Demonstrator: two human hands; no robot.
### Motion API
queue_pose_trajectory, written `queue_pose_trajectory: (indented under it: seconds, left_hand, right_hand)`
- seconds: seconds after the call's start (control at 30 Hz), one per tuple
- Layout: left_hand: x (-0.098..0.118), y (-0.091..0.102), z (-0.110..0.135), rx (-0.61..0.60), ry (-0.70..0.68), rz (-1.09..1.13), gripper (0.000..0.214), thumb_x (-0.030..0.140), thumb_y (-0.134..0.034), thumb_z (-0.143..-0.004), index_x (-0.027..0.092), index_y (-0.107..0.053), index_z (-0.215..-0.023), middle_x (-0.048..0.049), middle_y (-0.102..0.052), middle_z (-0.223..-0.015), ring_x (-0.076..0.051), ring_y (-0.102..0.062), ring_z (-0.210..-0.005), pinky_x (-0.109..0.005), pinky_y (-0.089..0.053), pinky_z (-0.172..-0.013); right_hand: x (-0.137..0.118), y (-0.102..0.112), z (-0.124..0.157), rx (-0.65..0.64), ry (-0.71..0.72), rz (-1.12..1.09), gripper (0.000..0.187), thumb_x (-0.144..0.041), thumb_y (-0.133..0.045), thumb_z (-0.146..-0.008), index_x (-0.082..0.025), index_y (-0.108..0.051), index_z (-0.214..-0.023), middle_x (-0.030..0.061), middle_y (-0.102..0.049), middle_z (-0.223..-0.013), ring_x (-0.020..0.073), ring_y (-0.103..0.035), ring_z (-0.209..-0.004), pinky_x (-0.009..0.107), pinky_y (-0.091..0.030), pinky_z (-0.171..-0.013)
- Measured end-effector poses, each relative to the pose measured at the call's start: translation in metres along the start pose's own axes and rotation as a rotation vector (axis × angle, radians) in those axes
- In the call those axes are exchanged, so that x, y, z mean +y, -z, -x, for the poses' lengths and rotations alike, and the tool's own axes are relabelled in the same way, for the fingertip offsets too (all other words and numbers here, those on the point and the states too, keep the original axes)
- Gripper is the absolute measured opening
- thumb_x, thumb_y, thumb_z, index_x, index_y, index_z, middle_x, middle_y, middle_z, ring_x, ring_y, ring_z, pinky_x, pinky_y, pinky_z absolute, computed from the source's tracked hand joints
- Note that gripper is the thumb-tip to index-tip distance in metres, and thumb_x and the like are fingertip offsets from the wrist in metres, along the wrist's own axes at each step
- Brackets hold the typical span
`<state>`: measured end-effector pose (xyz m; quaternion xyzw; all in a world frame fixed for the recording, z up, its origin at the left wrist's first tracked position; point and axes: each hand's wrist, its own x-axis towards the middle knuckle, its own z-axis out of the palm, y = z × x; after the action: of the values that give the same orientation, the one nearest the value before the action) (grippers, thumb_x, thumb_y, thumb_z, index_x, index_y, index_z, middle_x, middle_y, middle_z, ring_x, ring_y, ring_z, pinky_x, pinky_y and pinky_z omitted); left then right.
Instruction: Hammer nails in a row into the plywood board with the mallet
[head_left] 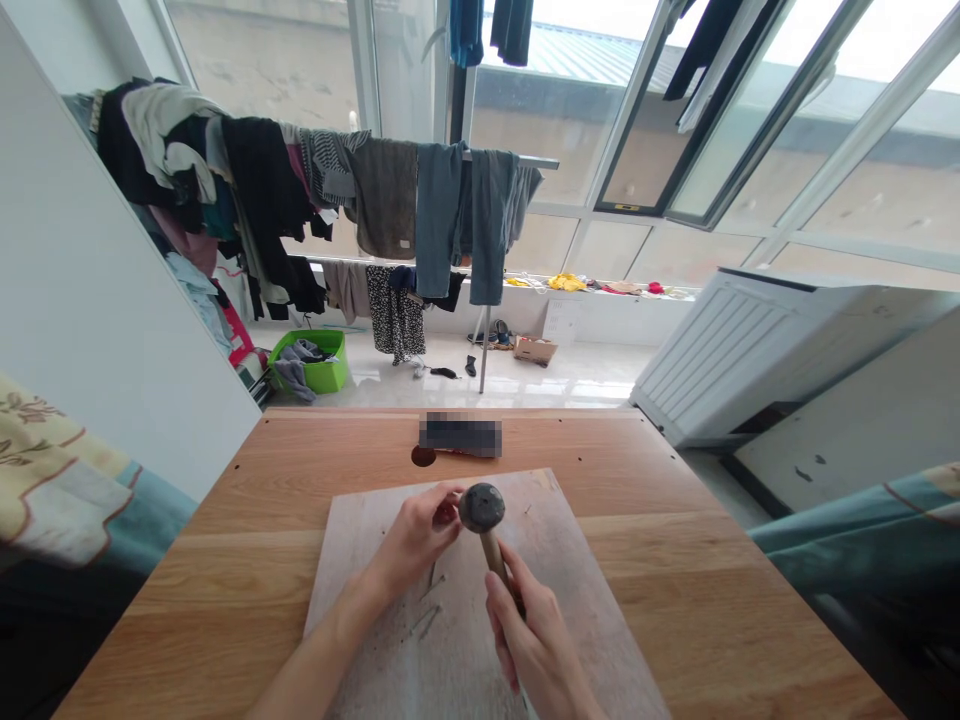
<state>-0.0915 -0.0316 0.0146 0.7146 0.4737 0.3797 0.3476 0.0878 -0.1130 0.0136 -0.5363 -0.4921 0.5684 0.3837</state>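
My right hand point(529, 618) is wrapped round the wooden handle of a hammer point(482, 510). Its round, dark head is raised beside the fingers of my left hand point(421, 532). Those left fingers are pinched together low over a pale wooden board point(577, 590); whatever is between them is hidden. Several thin nails lie or stand on the board below my left hand, among them a nail point(430, 620). Another small nail point(528, 510) shows to the right of the hammer head.
The board rests on a wood-grain table point(705, 580) with a round hole point(424, 456) near its far edge. A dark, pixelated object point(460, 436) lies beside that hole. Beyond are a laundry rack point(541, 162) hung with clothes, a green basin point(330, 375) and a white ribbed appliance point(720, 340).
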Motion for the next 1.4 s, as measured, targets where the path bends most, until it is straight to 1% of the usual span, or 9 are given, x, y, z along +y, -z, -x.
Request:
queue_pose_trajectory:
  seconds: [0.13,0.3,0.4,0.5,0.63,0.8,0.87,1.23,1.4]
  left_hand:
    - [0.008,0.020,0.020,-0.092,-0.120,-0.293,0.040,0.003,-0.052,-0.086,0.021,-0.065,-0.120,-0.0071,-0.069,-0.114,-0.019,-0.066,-0.100,-0.032,-0.055,-0.091]
    - [0.013,0.035,0.053,-0.310,-0.504,-0.676,0.044,-0.005,-0.048,-0.089,0.020,-0.065,-0.121,-0.0091,-0.068,-0.130,-0.025,-0.060,-0.124,-0.037,-0.052,-0.103]
    - [0.009,0.029,0.062,-0.272,-0.727,-0.858,0.028,0.001,-0.048,-0.094,0.012,-0.066,-0.113,-0.0139,-0.073,-0.115,-0.026,-0.068,-0.107,-0.036,-0.056,-0.088]
    - [0.009,0.025,0.059,-0.262,-0.809,-0.976,0.019,0.002,-0.049,-0.093,0.010,-0.065,-0.100,-0.0102,-0.072,-0.088,-0.023,-0.067,-0.077,-0.034,-0.055,-0.068]
    - [0.015,0.029,0.052,-0.322,-0.707,-0.990,0.018,0.000,-0.050,-0.091,0.012,-0.062,-0.097,-0.0053,-0.064,-0.080,-0.023,-0.062,-0.071,-0.035,-0.052,-0.064]
    - [0.016,0.033,0.038,-0.285,-0.216,-0.726,0.028,-0.006,-0.050,-0.087,0.018,-0.060,-0.097,-0.0031,-0.064,-0.095,-0.018,-0.064,-0.083,-0.029,-0.053,-0.072]
    - [0.016,0.032,0.029,-0.271,-0.101,-0.675,0.029,-0.007,-0.050,-0.087,0.018,-0.062,-0.096,-0.0034,-0.064,-0.099,-0.018,-0.065,-0.088,-0.029,-0.054,-0.077]
    - [0.022,0.029,0.019,-0.338,-0.115,-0.812,0.037,-0.013,-0.044,-0.076,0.015,-0.065,-0.088,-0.0087,-0.063,-0.097,-0.023,-0.061,-0.088,-0.035,-0.054,-0.078]
    - [0.015,0.025,0.013,-0.198,-0.074,-0.604,0.028,-0.001,-0.046,-0.088,0.017,-0.066,-0.094,-0.0071,-0.067,-0.098,-0.021,-0.066,-0.089,-0.034,-0.055,-0.082]
  right_hand:
    - [0.011,0.013,0.011,0.050,-0.061,-0.025,0.075,-0.070,-0.052,-0.090,-0.014,-0.053,-0.139,-0.0100,-0.042,-0.055,0.0045,-0.031,-0.031,0.015,-0.029,-0.027]
    - [0.028,0.027,0.024,0.148,-0.099,-0.038,0.083,-0.075,-0.055,-0.085,-0.011,-0.056,-0.138,-0.0086,-0.044,-0.054,0.0057,-0.033,-0.036,0.016,-0.032,-0.030]
    - [0.034,0.029,0.024,0.173,-0.090,-0.036,0.084,-0.076,-0.055,-0.084,-0.011,-0.057,-0.137,-0.0078,-0.045,-0.052,0.0075,-0.035,-0.036,0.017,-0.032,-0.030]
    - [0.035,0.028,0.023,0.176,-0.073,-0.006,0.081,-0.075,-0.053,-0.086,-0.011,-0.059,-0.136,-0.0073,-0.046,-0.051,0.0076,-0.034,-0.035,0.017,-0.031,-0.030]
    - [0.037,0.027,0.022,0.176,-0.074,0.016,0.076,-0.071,-0.054,-0.088,-0.013,-0.060,-0.136,-0.0072,-0.046,-0.051,0.0077,-0.035,-0.034,0.018,-0.031,-0.030]
    - [0.038,0.027,0.023,0.173,-0.091,0.003,0.076,-0.071,-0.054,-0.087,-0.014,-0.058,-0.137,-0.0072,-0.046,-0.053,0.0079,-0.036,-0.036,0.017,-0.032,-0.030]
    - [0.037,0.027,0.023,0.152,-0.089,0.026,0.076,-0.072,-0.052,-0.088,-0.013,-0.059,-0.136,-0.0075,-0.045,-0.054,0.0069,-0.035,-0.035,0.017,-0.030,-0.030]
    - [0.037,0.026,0.023,0.168,-0.116,0.020,0.080,-0.076,-0.052,-0.086,-0.015,-0.060,-0.137,-0.0066,-0.045,-0.053,0.0083,-0.035,-0.036,0.019,-0.030,-0.031]
    - [0.039,0.026,0.023,0.165,-0.095,0.023,0.078,-0.074,-0.052,-0.087,-0.014,-0.060,-0.136,-0.0062,-0.045,-0.053,0.0086,-0.034,-0.035,0.019,-0.029,-0.029]
